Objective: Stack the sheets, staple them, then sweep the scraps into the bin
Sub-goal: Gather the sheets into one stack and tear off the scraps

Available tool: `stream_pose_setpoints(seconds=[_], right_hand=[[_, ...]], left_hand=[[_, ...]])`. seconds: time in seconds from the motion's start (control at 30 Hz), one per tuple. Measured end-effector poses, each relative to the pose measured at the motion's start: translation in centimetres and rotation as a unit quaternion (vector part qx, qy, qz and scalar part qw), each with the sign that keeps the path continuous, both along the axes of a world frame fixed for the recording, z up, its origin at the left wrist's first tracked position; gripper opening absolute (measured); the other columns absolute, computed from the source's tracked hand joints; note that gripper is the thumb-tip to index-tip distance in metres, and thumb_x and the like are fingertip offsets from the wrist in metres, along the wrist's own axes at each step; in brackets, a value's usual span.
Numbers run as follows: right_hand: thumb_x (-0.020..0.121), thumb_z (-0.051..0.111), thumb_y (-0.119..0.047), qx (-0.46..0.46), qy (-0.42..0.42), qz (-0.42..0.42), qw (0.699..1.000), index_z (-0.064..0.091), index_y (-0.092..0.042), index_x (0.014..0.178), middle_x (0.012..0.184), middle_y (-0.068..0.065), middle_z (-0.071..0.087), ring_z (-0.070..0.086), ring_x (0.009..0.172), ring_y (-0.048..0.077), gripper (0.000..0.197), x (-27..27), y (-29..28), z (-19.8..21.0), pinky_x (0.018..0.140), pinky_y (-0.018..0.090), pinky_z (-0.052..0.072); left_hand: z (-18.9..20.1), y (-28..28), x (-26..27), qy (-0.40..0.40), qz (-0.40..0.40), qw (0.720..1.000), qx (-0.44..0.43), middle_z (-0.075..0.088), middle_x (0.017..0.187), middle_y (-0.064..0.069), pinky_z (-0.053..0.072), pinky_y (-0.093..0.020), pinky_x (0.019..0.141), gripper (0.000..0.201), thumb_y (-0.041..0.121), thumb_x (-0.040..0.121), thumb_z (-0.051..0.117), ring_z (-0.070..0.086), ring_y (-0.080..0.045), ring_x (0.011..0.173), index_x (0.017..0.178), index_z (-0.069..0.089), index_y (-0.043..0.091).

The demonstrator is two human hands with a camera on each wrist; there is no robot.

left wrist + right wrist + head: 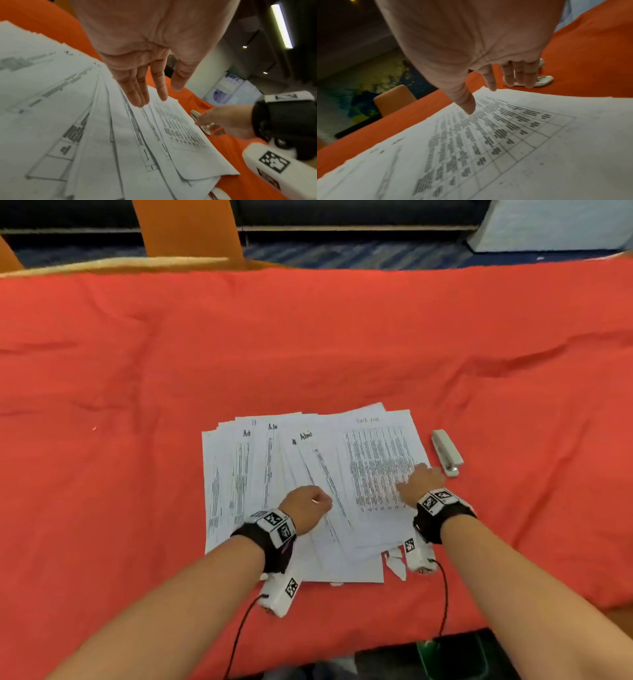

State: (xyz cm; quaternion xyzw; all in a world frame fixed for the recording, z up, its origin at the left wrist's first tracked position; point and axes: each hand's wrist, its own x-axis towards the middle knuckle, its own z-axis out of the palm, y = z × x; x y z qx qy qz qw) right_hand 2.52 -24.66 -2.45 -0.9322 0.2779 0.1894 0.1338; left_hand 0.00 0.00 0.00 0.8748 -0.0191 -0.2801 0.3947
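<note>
Several printed white sheets (260, 474) lie fanned out, overlapping, on the red cloth. My left hand (308, 505) is over the middle of the fan, its fingers (137, 94) straight and close together, their tips at the paper. My right hand (423, 479) is at the right edge of the rightmost sheet (522, 135), fingers straight and pointing down, the thumb tip (469, 108) touching the print. A white stapler (447, 452) lies shut on the cloth just right of that hand, also in the right wrist view (544, 80). Torn white scraps (395, 565) lie at the sheets' near right corner.
The red cloth (308, 337) covers the whole table, wrinkled, with bare room left, right and behind the sheets. An orange chair (186, 231) stands beyond the far edge. A dark container with a green rim (431, 652) shows below the table's front edge.
</note>
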Motion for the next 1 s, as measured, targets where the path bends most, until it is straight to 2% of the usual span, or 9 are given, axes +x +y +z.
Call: stream_pose_setpoints(seconds=[0.2, 0.4, 0.47, 0.53, 0.57, 0.67, 0.77, 0.87, 1.0], right_hand=[[0.077, 0.069, -0.044, -0.044, 0.051, -0.055, 0.996, 0.041, -0.002, 0.131, 0.134, 0.015, 0.049, 0.047, 0.126, 0.031, 0.073, -0.7, -2.2, -1.3, 0.105, 0.039, 0.041], [0.062, 0.084, -0.040, 0.031, 0.059, -0.137, 0.988, 0.036, -0.007, 0.129, 0.138, 0.017, 0.034, 0.037, 0.129, 0.033, 0.089, -1.0, -3.8, -1.8, 0.104, 0.042, 0.039], [0.063, 0.085, -0.033, 0.071, 0.061, -0.110, 0.990, 0.047, -0.005, 0.115, 0.132, 0.018, 0.047, 0.051, 0.115, 0.032, 0.070, -1.1, -4.2, -1.7, 0.095, 0.041, 0.048], [0.076, 0.075, -0.018, 0.121, 0.020, -0.083, 0.989, 0.053, -0.004, 0.091, 0.118, 0.018, 0.063, 0.060, 0.096, 0.032, 0.030, -1.3, -4.3, -1.6, 0.084, 0.037, 0.051], [0.081, 0.070, -0.013, 0.148, -0.013, -0.075, 0.986, 0.056, -0.004, 0.092, 0.115, 0.019, 0.065, 0.062, 0.096, 0.033, 0.020, -1.6, -4.2, -1.5, 0.083, 0.037, 0.051], [0.087, 0.061, -0.008, 0.235, -0.108, -0.072, 0.963, 0.056, 0.000, 0.116, 0.117, 0.019, 0.064, 0.061, 0.107, 0.034, 0.031, -2.5, -3.5, -0.8, 0.088, 0.037, 0.049], [0.087, 0.063, -0.008, 0.313, -0.142, -0.052, 0.938, 0.056, -0.006, 0.120, 0.116, 0.011, 0.065, 0.062, 0.106, 0.027, 0.034, -3.7, -3.0, 0.0, 0.090, 0.033, 0.048], [0.085, 0.067, -0.012, 0.365, -0.135, -0.032, 0.921, 0.059, -0.013, 0.116, 0.108, 0.002, 0.069, 0.066, 0.099, 0.020, 0.032, -4.6, -2.9, 0.4, 0.089, 0.037, 0.053], [0.082, 0.071, -0.022, 0.356, -0.120, -0.010, 0.927, 0.058, -0.012, 0.112, 0.102, -0.003, 0.066, 0.063, 0.097, 0.018, 0.034, -4.3, -3.2, 0.0, 0.073, 0.022, 0.049]], left_hand=[[-2.0, -1.7, 0.9, 0.060, 0.075, 0.995, -0.028, 0.057, 0.129, -0.007, 0.042, -0.030, 0.098, 0.035, 0.028, 0.091, 0.059, 0.054, -0.022, 0.117, 0.121, 0.060, 0.011], [-3.0, -3.2, 1.0, 0.093, 0.132, 0.986, -0.048, 0.048, 0.137, -0.005, 0.041, -0.031, 0.101, 0.055, 0.031, 0.089, 0.061, 0.052, -0.024, 0.121, 0.136, 0.042, 0.012], [-3.2, -3.8, 1.4, 0.112, 0.166, 0.977, -0.075, 0.048, 0.136, -0.007, 0.043, -0.037, 0.104, 0.062, 0.031, 0.087, 0.065, 0.054, -0.026, 0.120, 0.139, 0.039, 0.010], [-3.1, -4.4, 1.8, 0.134, 0.204, 0.965, -0.099, 0.051, 0.130, -0.011, 0.045, -0.038, 0.103, 0.063, 0.028, 0.085, 0.067, 0.055, -0.027, 0.116, 0.138, 0.040, 0.008], [-3.3, -4.7, 2.1, 0.136, 0.218, 0.960, -0.111, 0.054, 0.122, -0.011, 0.046, -0.038, 0.102, 0.057, 0.026, 0.084, 0.068, 0.057, -0.026, 0.111, 0.133, 0.045, 0.007], [-3.4, -5.0, 2.5, 0.135, 0.232, 0.954, -0.131, 0.057, 0.113, -0.012, 0.046, -0.036, 0.099, 0.044, 0.023, 0.083, 0.069, 0.060, -0.028, 0.104, 0.120, 0.056, 0.003], [-3.4, -5.0, 2.5, 0.103, 0.225, 0.960, -0.132, 0.062, 0.101, -0.010, 0.047, -0.030, 0.080, 0.025, 0.021, 0.086, 0.067, 0.060, -0.025, 0.093, 0.103, 0.062, 0.004], [-2.5, -4.9, 2.1, 0.043, 0.200, 0.973, -0.107, 0.060, 0.108, -0.002, 0.044, -0.026, 0.081, 0.028, 0.016, 0.091, 0.060, 0.058, -0.021, 0.098, 0.116, 0.058, 0.004], [-1.2, -4.0, 1.4, -0.018, 0.207, 0.972, -0.108, 0.057, 0.103, -0.002, 0.045, -0.022, 0.073, 0.021, 0.013, 0.096, 0.049, 0.054, -0.019, 0.095, 0.116, 0.056, 0.007]])
